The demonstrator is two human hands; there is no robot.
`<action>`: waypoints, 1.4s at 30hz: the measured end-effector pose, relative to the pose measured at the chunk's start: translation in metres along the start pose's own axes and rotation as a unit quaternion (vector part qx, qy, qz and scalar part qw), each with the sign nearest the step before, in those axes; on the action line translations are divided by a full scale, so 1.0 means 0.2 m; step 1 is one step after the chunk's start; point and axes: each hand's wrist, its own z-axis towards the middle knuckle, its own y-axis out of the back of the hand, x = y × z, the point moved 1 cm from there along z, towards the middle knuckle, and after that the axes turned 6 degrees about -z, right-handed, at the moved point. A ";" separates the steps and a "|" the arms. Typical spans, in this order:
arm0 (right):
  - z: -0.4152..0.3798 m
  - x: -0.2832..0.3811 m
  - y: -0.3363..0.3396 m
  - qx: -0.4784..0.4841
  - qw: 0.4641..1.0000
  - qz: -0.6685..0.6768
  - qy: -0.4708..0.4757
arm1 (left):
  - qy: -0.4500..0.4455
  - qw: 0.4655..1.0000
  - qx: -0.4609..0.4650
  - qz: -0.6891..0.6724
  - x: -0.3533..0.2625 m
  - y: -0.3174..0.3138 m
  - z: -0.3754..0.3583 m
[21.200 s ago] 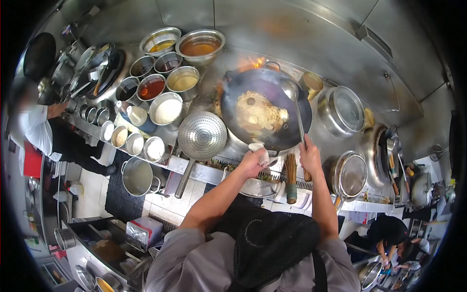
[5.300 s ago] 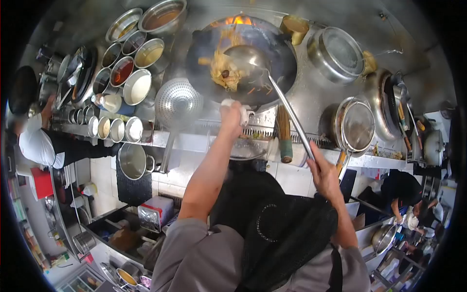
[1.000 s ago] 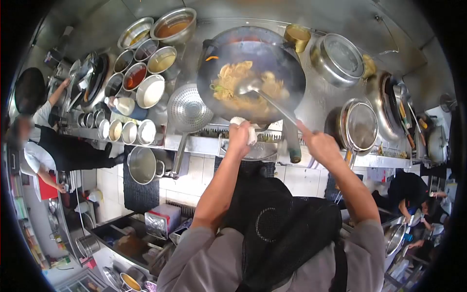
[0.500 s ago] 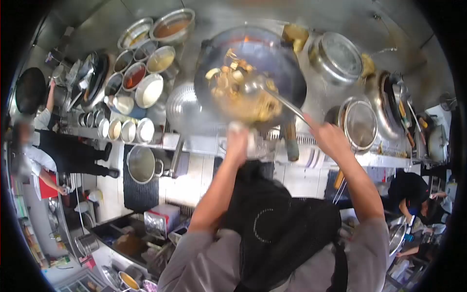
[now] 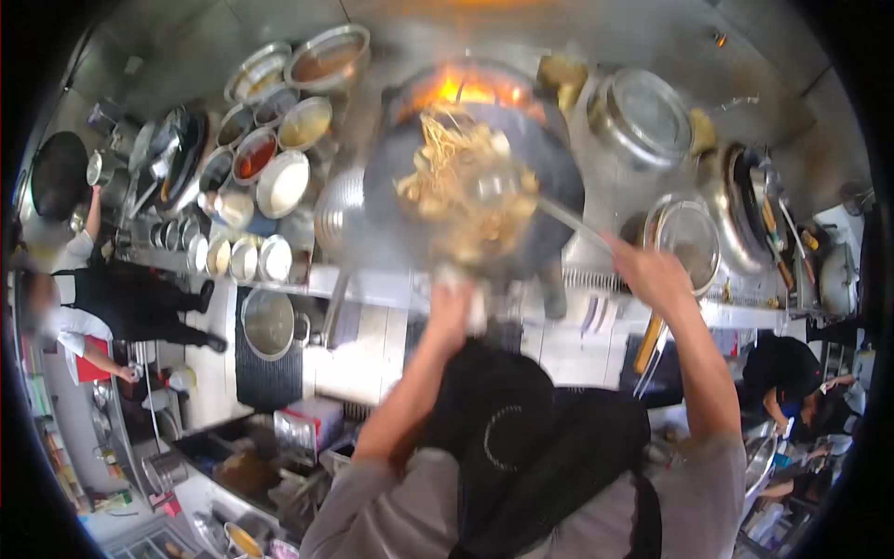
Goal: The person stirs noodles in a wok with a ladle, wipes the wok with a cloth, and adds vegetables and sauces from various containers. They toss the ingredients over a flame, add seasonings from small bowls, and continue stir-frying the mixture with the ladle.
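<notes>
Before me a dark wok (image 5: 382,200) sits over the burner, its far side raised. Inside it, noodles with chunky pieces (image 5: 447,154) are in motion and partly blurred. My left hand (image 5: 451,312) is closed around a white cloth (image 5: 477,307) at the wok's near edge; the part of the wok under the cloth is hidden. In my right hand (image 5: 652,275) is the long handle of a metal ladle (image 5: 503,184). Its bowl lies among the food, blurred by motion and steam.
Flames (image 5: 466,88) rise behind the wok. Metal pots of sauce (image 5: 256,156) and a perforated strainer (image 5: 337,212) stand left. A lidded pot (image 5: 643,116) and a round sieve (image 5: 687,244) are on the right. Another person (image 5: 121,298) stands far left; a person (image 5: 787,373) is far right.
Flames have flared up behind the wok. The wok has tilted and shifted slightly, and the food has moved up toward its far side. My right hand has moved slightly right and down with the ladle.
</notes>
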 end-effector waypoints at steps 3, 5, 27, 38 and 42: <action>0.20 0.15 -0.14 -0.047 0.999 -0.019 -0.005 | -0.014 0.994 0.012 0.112 0.28 0.17 0.27; 0.02 0.14 -0.03 -0.041 0.999 0.036 -0.004 | -0.128 0.991 0.021 0.038 0.24 0.07 0.09; -0.08 -0.04 0.54 0.263 0.933 0.246 -0.025 | -0.022 0.992 0.043 -0.114 0.05 -0.05 0.03; 0.05 -0.06 0.39 0.064 0.975 0.188 0.100 | -0.063 0.996 0.021 -0.060 -0.10 -0.14 0.10; 0.16 -0.05 -0.22 -0.099 0.982 0.151 0.061 | -0.156 0.984 0.019 0.088 0.54 0.18 0.32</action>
